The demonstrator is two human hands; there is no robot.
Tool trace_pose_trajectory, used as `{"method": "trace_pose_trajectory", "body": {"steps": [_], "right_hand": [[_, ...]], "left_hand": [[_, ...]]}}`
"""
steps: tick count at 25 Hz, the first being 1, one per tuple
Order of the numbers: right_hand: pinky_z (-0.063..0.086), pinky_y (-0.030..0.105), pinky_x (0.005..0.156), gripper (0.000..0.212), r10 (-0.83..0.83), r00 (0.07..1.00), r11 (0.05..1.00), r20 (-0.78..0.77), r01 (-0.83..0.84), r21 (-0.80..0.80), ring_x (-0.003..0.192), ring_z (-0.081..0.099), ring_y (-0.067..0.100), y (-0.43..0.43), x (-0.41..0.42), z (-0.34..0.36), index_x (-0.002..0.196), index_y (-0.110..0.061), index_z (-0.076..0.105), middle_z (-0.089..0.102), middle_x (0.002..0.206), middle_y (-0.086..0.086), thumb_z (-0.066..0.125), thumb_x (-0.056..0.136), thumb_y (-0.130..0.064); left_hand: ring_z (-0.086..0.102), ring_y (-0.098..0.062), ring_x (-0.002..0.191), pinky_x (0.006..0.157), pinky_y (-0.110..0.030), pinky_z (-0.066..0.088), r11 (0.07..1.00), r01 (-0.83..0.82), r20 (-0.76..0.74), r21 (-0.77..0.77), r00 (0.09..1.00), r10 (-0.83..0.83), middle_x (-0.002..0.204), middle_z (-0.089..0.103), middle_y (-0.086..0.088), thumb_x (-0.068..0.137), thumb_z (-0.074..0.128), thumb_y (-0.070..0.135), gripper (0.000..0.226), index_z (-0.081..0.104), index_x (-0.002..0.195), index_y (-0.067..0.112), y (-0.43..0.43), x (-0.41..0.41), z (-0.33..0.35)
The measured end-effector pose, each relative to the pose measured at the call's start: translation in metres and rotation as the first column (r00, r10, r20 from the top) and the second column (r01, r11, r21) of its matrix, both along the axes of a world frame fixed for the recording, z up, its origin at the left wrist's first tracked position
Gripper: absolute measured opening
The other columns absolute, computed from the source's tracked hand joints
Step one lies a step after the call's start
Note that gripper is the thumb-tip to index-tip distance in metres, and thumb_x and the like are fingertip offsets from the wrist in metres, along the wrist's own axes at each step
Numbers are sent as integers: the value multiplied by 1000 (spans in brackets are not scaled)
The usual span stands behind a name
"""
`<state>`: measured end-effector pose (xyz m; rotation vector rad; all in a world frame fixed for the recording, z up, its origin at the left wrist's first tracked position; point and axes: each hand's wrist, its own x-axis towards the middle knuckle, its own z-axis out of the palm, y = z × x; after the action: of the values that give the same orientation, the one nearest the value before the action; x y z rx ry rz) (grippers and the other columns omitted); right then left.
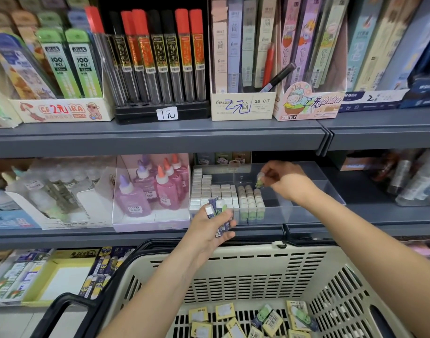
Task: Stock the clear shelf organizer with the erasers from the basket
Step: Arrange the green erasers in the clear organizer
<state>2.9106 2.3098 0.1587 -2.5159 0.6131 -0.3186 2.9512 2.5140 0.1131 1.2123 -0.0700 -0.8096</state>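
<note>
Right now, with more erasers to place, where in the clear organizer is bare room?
Bare floor lies in the clear organizer right of the green-bottomed eraser rows, under the right hand. Its left side is packed with white erasers.

Grey metal shelves (pixel 160 140) hold lead tubes (pixel 160 57) above glue bottles (pixel 155 186).

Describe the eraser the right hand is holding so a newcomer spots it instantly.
Find the clear shelf organizer on the middle shelf, right of the pink glue bottles. Over its stocked rows, the right hand pinches one eraser. It is green-sleeved and not standing in a row, unlike the blue-sleeved bunch in the left hand.
</note>
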Motion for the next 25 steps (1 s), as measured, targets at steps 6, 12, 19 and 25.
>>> {"method": "trace_pose_trajectory", "body": {"steps": [6,12,19,25], "right_hand": [[49,33,85,21,-17,976,999,-216,5,-54,100,61,30,8,8,-17,109,-10,58,65,110,10,50,94,-21],[46,35,70,18,52,919,993,-390,-88,-73,84,58,32,2,16,-21,96,-1,54,62,99,20,38,93,-11],[46,30,86,26,71,966,977,-247,-117,-177,99,59,28,13,-7,4,112,-12,60,64,112,10,43,93,-19],[51,25,74,8,228,973,963,47,-232,140,65,60,1,51,-44,8,88,-26,68,64,71,-12,63,86,-32]], "left_hand": [[62,-15,69,51,-22,51,1000,15,-6,-5,1000,-15,81,62,-8,86,63,7,12,55,96,6,3,2,-3],[61,-16,69,52,-22,52,1000,14,-11,-16,1000,-14,80,61,-8,86,62,6,10,56,93,7,2,1,-2],[63,-19,70,52,-23,53,999,22,-6,-24,1000,-22,84,66,-11,87,53,-8,13,58,93,2,-3,-5,6],[69,-15,73,58,-21,54,992,121,66,-44,991,-118,80,72,-4,86,59,-3,14,63,96,6,-12,-21,6]]}}
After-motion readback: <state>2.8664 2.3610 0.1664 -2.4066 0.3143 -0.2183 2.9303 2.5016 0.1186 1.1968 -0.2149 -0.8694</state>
